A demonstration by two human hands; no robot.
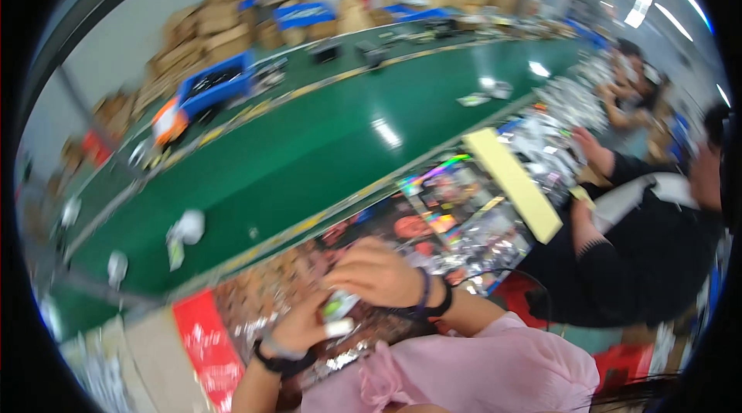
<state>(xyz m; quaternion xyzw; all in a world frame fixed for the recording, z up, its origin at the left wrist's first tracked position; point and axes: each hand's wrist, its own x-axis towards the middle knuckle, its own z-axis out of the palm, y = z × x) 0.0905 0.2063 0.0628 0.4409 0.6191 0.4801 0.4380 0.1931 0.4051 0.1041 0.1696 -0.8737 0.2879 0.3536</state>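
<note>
My right hand (379, 274) and my left hand (303, 326) meet over a table (255, 297) covered in shiny foil packets. Together they pinch a small shiny packet (338, 309) with green and silver on it. The right hand curls over its top, fingers bent, with dark bands on the wrist. From below, the left hand grips the packet; a fingertip wears a white cover and the wrist a black band. Pink sleeves cover my forearms. The picture is blurred, so details of the packet are unclear.
A long pale yellow strip (514, 181) lies across the table. A person in black (641, 251) works at my right, more people beyond. A red box (205, 347) stands at my left. Green floor (325, 135) with scattered scraps, cardboard cartons and a blue crate (216, 84) lie behind.
</note>
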